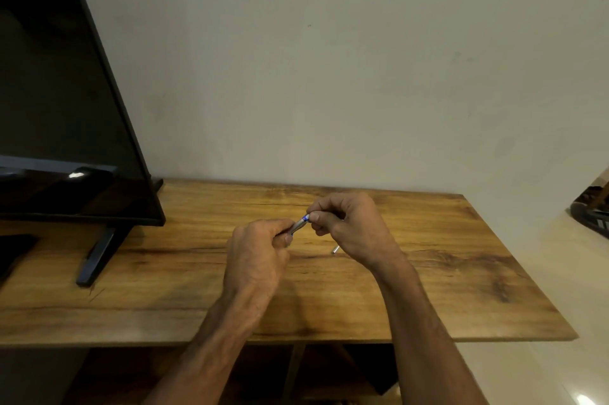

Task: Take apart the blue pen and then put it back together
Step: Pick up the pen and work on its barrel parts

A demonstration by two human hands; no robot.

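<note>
Blue pen [300,223] spanned both my grips: left hand [257,253] clamped lower barrel, right hand [349,226] pinched upper end; axis rose left-to-right above counter [164,289].

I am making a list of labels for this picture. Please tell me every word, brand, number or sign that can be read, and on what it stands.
None can be read.
Pen: silver with a blue band, no legible print.
TV: dark screen, no visible logo.

Above the wooden table [428,272], left hand [255,256] and right hand [349,226] grip the blue pen [300,223] between them.
</note>
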